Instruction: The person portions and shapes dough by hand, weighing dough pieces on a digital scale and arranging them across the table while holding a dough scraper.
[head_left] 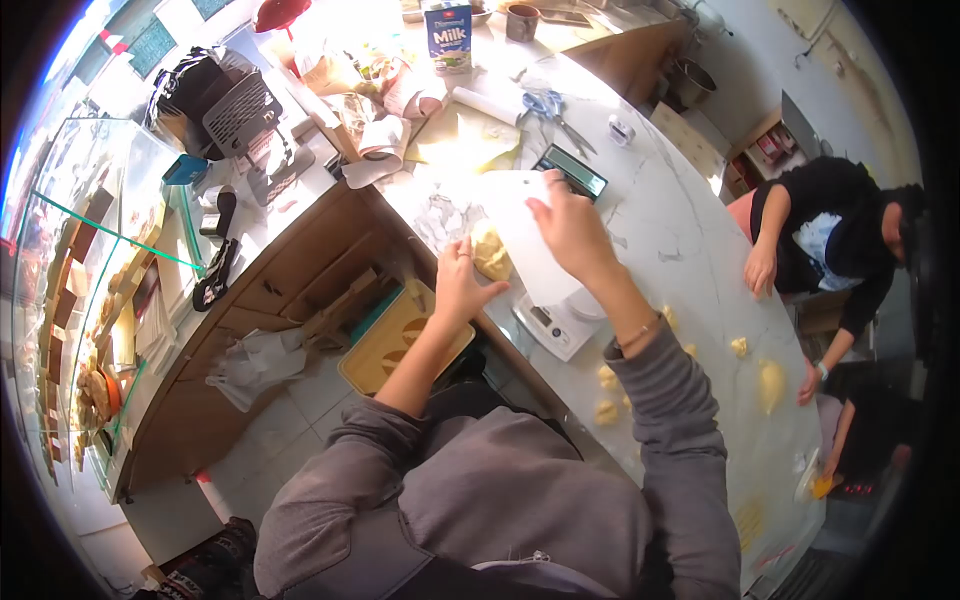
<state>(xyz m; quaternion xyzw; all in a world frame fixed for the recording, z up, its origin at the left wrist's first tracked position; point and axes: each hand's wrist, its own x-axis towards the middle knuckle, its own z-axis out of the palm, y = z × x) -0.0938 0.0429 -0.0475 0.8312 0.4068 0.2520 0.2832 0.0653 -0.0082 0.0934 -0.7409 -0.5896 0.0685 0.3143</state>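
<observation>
A lump of yellow dough (pixel 491 253) rests on the marble counter near its front edge. My left hand (pixel 462 283) is at the dough's left side, thumb stretched out and fingers apart, the fingertips at or very near it. My right hand (pixel 572 232) grips a flat white sheet (pixel 527 245), which stands between the two hands and hides part of the dough's right side; I cannot tell whether it is paper or plastic. A white kitchen scale (pixel 556 325) sits below the sheet, its platform partly covered. Small dough pieces (pixel 606 411) lie right of the scale, some behind my right forearm.
A calculator-like device (pixel 572 172), blue-handled scissors (pixel 545 105) and a milk carton (pixel 448 40) lie or stand farther back. A larger dough piece (pixel 770 386) is at the right. Two people (pixel 840 230) are across the counter. A glass display case (pixel 110 260) stands left.
</observation>
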